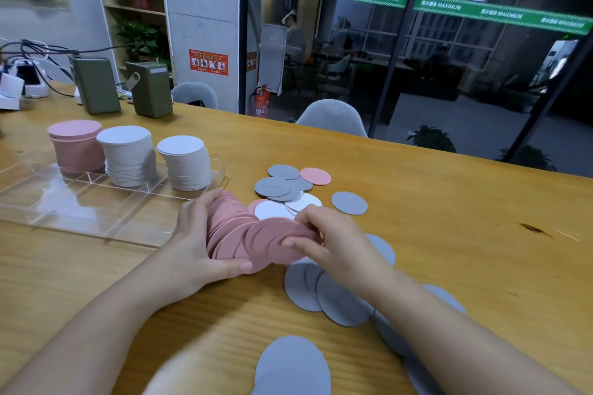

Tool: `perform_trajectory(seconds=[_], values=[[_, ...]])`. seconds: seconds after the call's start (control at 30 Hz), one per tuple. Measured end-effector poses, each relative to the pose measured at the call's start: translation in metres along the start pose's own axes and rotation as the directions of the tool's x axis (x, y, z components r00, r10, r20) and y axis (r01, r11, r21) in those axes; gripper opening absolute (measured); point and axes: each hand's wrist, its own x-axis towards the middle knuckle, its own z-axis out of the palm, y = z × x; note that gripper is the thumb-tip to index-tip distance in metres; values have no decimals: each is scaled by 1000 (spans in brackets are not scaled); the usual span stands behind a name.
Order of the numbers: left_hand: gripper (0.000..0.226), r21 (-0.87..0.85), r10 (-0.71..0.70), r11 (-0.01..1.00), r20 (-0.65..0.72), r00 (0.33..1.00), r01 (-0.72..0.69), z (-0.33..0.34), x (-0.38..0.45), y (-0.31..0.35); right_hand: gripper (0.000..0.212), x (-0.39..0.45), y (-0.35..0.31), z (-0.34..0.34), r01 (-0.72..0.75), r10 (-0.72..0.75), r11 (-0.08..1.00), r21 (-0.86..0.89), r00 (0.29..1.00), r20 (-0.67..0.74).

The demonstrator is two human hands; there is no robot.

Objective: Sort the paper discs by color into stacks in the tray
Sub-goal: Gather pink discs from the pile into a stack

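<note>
A fanned bundle of pink discs [244, 231] lies on the table between my hands. My left hand [195, 240] cups its left side, thumb under the front edge. My right hand [330, 240] pinches the bundle's right end. In the clear tray [96, 208] at the left stand a pink stack [77, 146] and two white stacks [128, 154] [185, 162]. Loose grey discs [279, 184], a single pink disc [315, 176] and white discs [288, 207] lie behind my hands. More grey discs [324, 295] lie under my right forearm and at the front edge [293, 365].
Two olive-green boxes [96, 83] [149, 86] and white chargers with cables [25, 80] sit at the table's back left. Grey chairs [332, 117] stand behind the far edge, before a glass wall. A lone grey disc [349, 203] lies to the right.
</note>
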Motion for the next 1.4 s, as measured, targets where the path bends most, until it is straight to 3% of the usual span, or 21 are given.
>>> perform_trajectory(seconds=[0.17,0.4,0.57,0.73,0.97,1.07,1.4], values=[[139,-4,-13,1000,31,999,13,-4,1,-1,43,11,-21,21,-25,28,998,59,998,-57],[108,-54,0,999,11,1000,0,-4,1,-3,30,12,-18,14,-107,111,986,125,994,-19],[103,-77,-15,997,25,1000,17,-9,0,-5,4,15,7,-12,-231,246,965,-127,962,122],[101,-63,-15,998,42,999,18,-11,0,-4,21,13,25,-31,-309,401,900,-309,865,303],[93,-48,-10,999,63,998,13,-16,-4,-3,47,12,23,-36,-358,478,871,-336,771,420],[92,-42,-14,999,64,998,17,-16,-4,-3,53,13,20,-33,-350,468,877,-329,774,426],[91,-56,-11,998,54,999,14,-15,-3,-3,26,23,9,-25,-362,496,860,-359,756,428]])
